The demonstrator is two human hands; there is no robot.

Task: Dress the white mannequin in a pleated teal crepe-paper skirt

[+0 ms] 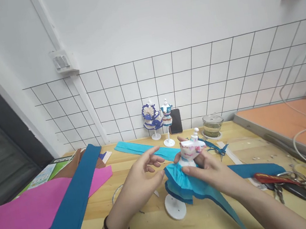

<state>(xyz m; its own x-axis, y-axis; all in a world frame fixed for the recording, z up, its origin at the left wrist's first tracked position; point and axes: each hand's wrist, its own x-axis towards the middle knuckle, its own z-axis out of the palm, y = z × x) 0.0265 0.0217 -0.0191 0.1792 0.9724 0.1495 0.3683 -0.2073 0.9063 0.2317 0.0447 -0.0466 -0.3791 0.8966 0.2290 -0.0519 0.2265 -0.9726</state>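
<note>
Mannequin [188,152] in right fingers [195,172], blue ruffle [183,185]

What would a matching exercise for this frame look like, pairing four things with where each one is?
1. nearest mannequin
2. phone
3. glass cup
4. keys

A. on a round white coaster
B. beside a red strap
C. held in the right hand
D. propped upright at the tiled wall

Pairs: 1-C, 2-D, 3-A, 4-B
</note>
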